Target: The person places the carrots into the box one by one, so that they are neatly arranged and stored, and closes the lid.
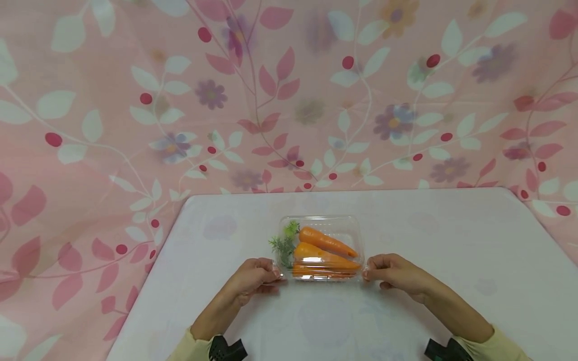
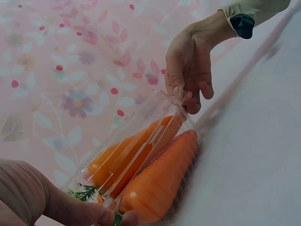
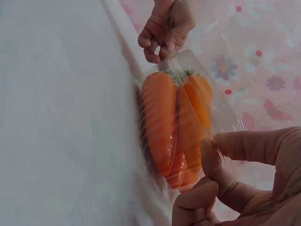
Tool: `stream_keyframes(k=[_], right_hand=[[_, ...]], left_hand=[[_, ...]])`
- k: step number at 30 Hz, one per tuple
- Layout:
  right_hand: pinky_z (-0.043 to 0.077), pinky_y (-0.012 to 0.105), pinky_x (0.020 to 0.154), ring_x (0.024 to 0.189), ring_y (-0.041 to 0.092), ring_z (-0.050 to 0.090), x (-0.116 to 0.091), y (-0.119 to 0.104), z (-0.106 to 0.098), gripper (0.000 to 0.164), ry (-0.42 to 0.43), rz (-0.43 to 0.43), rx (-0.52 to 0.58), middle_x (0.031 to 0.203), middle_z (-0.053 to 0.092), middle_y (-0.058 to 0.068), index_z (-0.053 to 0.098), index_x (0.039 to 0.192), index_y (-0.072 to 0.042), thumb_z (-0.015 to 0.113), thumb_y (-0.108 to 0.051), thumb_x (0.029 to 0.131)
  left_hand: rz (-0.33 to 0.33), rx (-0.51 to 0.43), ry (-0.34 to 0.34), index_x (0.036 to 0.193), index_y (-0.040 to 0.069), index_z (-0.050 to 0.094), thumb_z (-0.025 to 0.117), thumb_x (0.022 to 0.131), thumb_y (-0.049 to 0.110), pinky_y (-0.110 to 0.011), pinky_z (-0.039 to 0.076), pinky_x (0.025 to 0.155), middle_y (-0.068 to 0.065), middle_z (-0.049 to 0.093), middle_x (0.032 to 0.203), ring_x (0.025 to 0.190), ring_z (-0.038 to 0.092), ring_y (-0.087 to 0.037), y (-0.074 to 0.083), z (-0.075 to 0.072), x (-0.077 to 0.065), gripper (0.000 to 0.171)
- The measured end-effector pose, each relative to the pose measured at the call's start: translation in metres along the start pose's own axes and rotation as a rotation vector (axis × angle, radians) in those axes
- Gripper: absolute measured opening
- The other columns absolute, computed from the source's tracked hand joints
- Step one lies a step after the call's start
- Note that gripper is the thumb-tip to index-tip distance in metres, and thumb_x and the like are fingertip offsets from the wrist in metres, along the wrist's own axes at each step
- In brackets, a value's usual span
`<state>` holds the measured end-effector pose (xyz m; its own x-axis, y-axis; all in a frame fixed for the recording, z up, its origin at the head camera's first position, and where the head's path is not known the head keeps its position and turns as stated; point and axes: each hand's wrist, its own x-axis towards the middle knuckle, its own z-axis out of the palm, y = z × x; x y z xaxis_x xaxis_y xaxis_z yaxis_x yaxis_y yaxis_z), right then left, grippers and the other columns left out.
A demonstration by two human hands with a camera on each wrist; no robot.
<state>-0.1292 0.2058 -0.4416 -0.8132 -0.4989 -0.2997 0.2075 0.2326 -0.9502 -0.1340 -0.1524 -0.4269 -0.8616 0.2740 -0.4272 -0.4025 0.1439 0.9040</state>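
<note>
A clear plastic clamshell box [image 1: 322, 217] sits on the table, long side facing me. Inside lie several orange carrots [image 1: 327, 242], their thick ends to the left. Green leafy tops [image 1: 283, 249] show at the left end, partly beyond the rim. My left hand [image 1: 257, 277] pinches the box's near left corner between thumb and fingers. At the near right corner, my right hand [image 1: 397, 273] pinches the edge. In the right wrist view, clear plastic runs between the right thumb and finger [image 3: 212, 157]. Whether the lid is fully closed I cannot tell.
A white cloth with faint prints covers the table [image 1: 429, 235]. Behind and to the sides hangs a pink floral curtain [image 1: 280, 100]. Black devices [image 1: 228, 348] are strapped at both wrists over pale yellow sleeves.
</note>
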Motion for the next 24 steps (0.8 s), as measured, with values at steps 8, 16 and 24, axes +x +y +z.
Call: stream_keyframes(k=[8, 16, 24], right_hand=[[0.044, 0.026, 0.062, 0.081, 0.016, 0.051, 0.001, 0.0, -0.003, 0.026, 0.001, 0.038, -0.027, 0.091, 0.063, 0.005, 0.055, 0.075, -0.007, 0.064, -0.02, 0.096], [0.044, 0.027, 0.061, 0.078, 0.019, 0.051, -0.002, -0.003, -0.002, 0.031, 0.061, 0.088, -0.105, 0.095, 0.067, 0.007, 0.071, 0.1, 0.003, 0.066, -0.027, 0.094], [0.044, 0.03, 0.059, 0.08, 0.025, 0.056, -0.009, -0.01, -0.01, 0.03, 0.081, 0.037, -0.241, 0.095, 0.063, 0.01, 0.071, 0.103, -0.003, 0.065, -0.031, 0.096]], left_hand=[[0.008, 0.082, -0.052, 0.09, -0.009, 0.065, 0.061, 0.093, 0.003, -0.038, 0.059, 0.071, -0.016, 0.071, 0.099, 0.097, 0.07, -0.032, 0.002, -0.004, 0.0, 0.013], [-0.008, 0.199, -0.07, 0.106, -0.013, 0.067, 0.062, 0.094, 0.015, -0.041, 0.059, 0.069, -0.015, 0.07, 0.102, 0.095, 0.069, -0.031, 0.002, -0.01, -0.002, 0.031], [0.049, 0.319, 0.008, 0.113, -0.009, 0.063, 0.062, 0.097, 0.023, -0.043, 0.057, 0.069, -0.014, 0.066, 0.109, 0.098, 0.064, -0.03, 0.006, -0.014, -0.008, 0.035]])
